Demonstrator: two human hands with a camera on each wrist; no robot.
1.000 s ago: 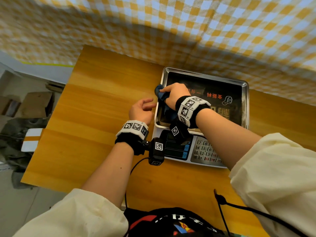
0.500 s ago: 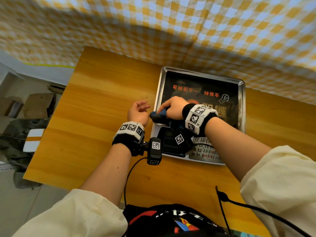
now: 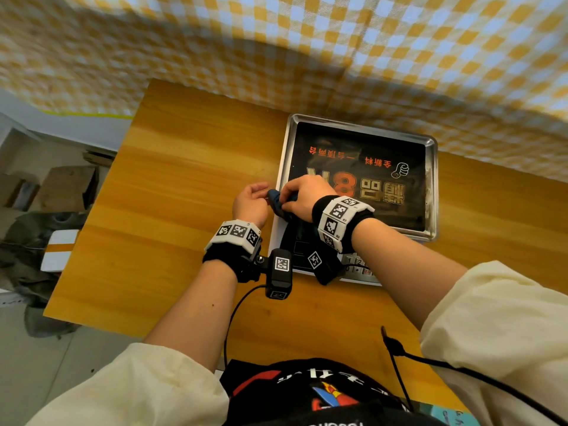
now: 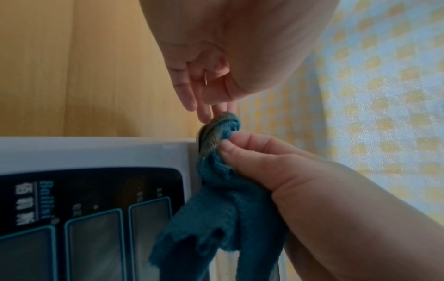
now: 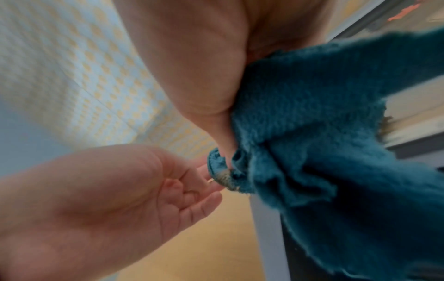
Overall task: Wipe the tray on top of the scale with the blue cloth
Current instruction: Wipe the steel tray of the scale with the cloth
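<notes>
Head view is showing the wooden table [image 3: 172,192] bearing the scale [image 3: 281,232], the steel tray [image 3: 431,192] sitting on top. Right hand [image 3: 302,196] is pinching the blue cloth [image 3: 276,199] at the tray's near-left corner. Left hand [image 3: 250,204], fingers loosely curled, is touching the cloth's tip.

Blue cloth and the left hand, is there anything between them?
Nothing: in the left wrist view the left hand's fingertips reach the bunched end of the blue cloth, which the right hand pinches.

Head view looks steeply down; both close wrist views share the blue cloth [image 4: 221,171] at the scale [image 3: 356,276] corner.
</notes>
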